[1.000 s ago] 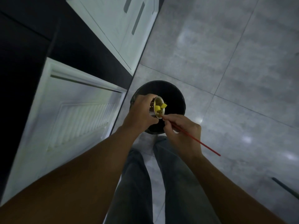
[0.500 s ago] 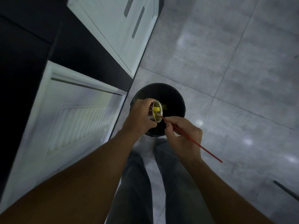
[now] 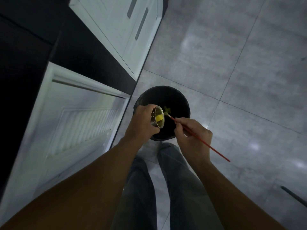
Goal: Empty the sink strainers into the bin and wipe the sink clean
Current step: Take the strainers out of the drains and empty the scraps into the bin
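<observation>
Spillage threatens: left hand [image 3: 141, 122] grips the perforated steel strainer cup [image 3: 157, 118] tilted over the round black bin [image 3: 181, 98]; right-hand fingers [image 3: 180, 126] pinch a thin red brush [image 3: 199, 138]. Stuck yellow scraps [image 3: 159, 117] could flick onto the grey tiled floor [image 3: 232, 63].

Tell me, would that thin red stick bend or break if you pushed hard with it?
The long thin red brush stick would probably flex a little, since it is very slender for its length. It looks light: the right hand holds it pencil-style between its fingers. Hard pushing against the small perforated metal strainer cup might snap it.
</observation>
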Tool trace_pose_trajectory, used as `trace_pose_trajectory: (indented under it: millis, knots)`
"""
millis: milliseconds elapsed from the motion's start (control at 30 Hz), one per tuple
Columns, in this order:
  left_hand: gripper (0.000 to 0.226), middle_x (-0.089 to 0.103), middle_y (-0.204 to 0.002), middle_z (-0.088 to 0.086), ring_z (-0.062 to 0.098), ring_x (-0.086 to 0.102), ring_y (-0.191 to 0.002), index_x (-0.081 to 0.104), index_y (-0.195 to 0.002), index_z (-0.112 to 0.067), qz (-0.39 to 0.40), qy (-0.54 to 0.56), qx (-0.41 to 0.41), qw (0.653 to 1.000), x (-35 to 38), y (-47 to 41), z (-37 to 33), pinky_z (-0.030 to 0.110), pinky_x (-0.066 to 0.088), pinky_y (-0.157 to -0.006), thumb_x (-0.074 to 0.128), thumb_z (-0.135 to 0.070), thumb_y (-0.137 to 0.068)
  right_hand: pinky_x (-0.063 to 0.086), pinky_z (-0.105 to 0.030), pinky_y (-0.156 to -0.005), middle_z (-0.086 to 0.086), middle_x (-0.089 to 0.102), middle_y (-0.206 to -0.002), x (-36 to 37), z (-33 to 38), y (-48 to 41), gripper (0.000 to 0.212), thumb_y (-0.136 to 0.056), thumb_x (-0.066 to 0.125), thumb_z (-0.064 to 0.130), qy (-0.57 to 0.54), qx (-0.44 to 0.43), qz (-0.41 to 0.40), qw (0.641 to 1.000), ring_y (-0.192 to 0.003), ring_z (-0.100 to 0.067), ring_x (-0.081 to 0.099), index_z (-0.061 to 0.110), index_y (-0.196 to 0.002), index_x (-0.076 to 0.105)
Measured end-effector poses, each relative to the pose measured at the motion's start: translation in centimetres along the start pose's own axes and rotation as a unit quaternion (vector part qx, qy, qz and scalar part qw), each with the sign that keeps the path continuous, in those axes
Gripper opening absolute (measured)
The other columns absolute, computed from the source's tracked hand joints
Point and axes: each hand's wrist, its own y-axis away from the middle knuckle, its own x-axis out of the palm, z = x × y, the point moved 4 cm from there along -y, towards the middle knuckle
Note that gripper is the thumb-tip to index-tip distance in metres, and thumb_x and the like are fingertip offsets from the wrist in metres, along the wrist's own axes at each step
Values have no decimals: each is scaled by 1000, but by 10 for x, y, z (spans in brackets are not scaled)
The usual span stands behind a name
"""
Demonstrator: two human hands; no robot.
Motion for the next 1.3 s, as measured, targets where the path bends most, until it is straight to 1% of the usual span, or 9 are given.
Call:
trace_pose_trajectory:
  millis: [100, 267, 400, 567, 800, 900, 1000, 1167, 1300]
  knots:
    - [77, 49, -137, 6, 22, 51, -124, 46, -138, -23, 0, 4, -3, 1000, 0, 1, 0, 28, 48, -94, 87, -22, -72, 59, -20, -84, 6, 74, -105, 2, 5, 4, 18, -91, 68, 7, -15, -24, 24, 999, -93, -1, 70, 15, -105, 76]
    - [76, 50, -138, 6, 23, 50, -126, 47, -139, -22, 5, 11, -11, 1000, 1, -1, -2, 38, 51, -101, 86, -23, -73, 61, -32, -83, 0, 76, -104, 18, 11, 4, 16, -91, 68, 9, -5, -20, 66, 998, -91, -6, 71, 12, -103, 77]
    - [75, 48, -139, 6, 22, 52, -124, 47, -138, -23, 0, 2, -21, 1000, -1, -1, 2, 35, 51, -100, 86, -25, -74, 59, -21, -85, 5, 75, -102, 16, 2, 2, 15, -92, 67, 13, 15, 9, 58, 998, -89, -1, 69, 18, -104, 76]
    - [79, 46, -139, 6, 24, 53, -123, 46, -138, -24, -17, -6, -43, 999, -3, 3, 4, 39, 54, -99, 87, -21, -71, 49, -2, -82, 10, 73, -101, 6, -4, 1, 18, -92, 67, 12, 19, 8, 33, 999, -89, 7, 67, 21, -105, 74]
    - [79, 49, -138, 6, 22, 50, -126, 47, -139, -22, -10, 19, -34, 999, -4, -3, -3, 37, 51, -102, 87, -21, -72, 58, -19, -83, 8, 75, -102, 21, 7, -3, 17, -91, 67, 10, -26, -35, 93, 995, -91, 0, 70, 17, -102, 77]
    - [78, 50, -138, 6, 23, 49, -127, 47, -139, -20, -3, 22, -19, 1000, -4, -5, -5, 38, 49, -103, 88, -21, -72, 57, -15, -81, 9, 75, -100, 26, 4, -7, 17, -91, 67, 10, -42, 11, 102, 994, -88, 1, 70, 19, -102, 77]
    - [79, 51, -139, 6, 23, 49, -129, 46, -139, -20, -9, 12, -22, 1000, -4, -8, -4, 38, 49, -105, 88, -26, -73, 53, -8, -81, 14, 72, -100, 23, 1, -10, 17, -92, 66, 12, -29, 12, 97, 995, -88, 4, 68, 21, -103, 75]
    - [79, 49, -140, 7, 25, 50, -129, 46, -140, -21, -18, -8, -33, 999, -5, -9, -2, 37, 50, -103, 87, -26, -73, 56, -14, -84, 11, 73, -100, 10, -9, -10, 16, -93, 66, 13, -1, 34, 67, 997, -87, 1, 69, 22, -104, 75]
    - [78, 48, -140, 8, 25, 51, -127, 46, -139, -21, -16, -14, -28, 999, -8, -10, -1, 37, 51, -101, 87, -25, -72, 55, -12, -83, 12, 72, -101, 5, -6, -14, 18, -92, 67, 10, -13, 0, 59, 998, -90, 1, 69, 20, -104, 75]
